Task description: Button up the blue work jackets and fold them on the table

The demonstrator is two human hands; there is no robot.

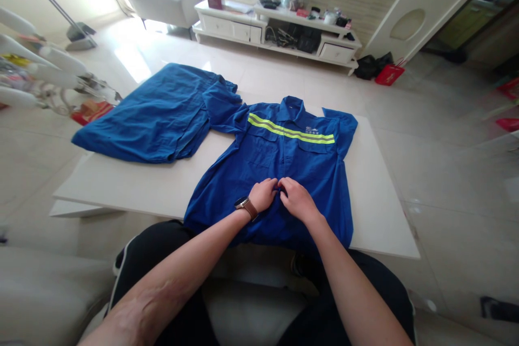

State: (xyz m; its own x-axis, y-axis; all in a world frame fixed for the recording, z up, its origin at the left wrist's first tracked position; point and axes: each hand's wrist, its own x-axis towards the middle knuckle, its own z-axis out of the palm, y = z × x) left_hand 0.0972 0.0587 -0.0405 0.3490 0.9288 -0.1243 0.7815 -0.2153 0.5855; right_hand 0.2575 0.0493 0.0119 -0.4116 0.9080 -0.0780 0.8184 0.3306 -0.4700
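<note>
A blue work jacket (pixel 259 159) lies front up, its collar pointing away from me. Across its chest runs a yellow-green and grey reflective stripe (pixel 290 132), with a small white logo above on the right. My left hand (pixel 263 193), a watch (pixel 246 206) on its wrist, pinches the front placket below the chest pockets. Close beside it, my right hand (pixel 298 200) is closed on the same edge, fingertips nearly meeting the left ones. The fingers hide whatever fastening is there. The jacket's lower hem hangs over the near table edge.
Folded blue cloth (pixel 150 113) lies left on the white table (pixel 377 194), touching the jacket's sleeve. Beyond stands a low white TV cabinet (pixel 227 27) bearing several items. A red bag (pixel 390 73) is on the floor at its right. A white rack-like object (pixel 52 73) stands at left.
</note>
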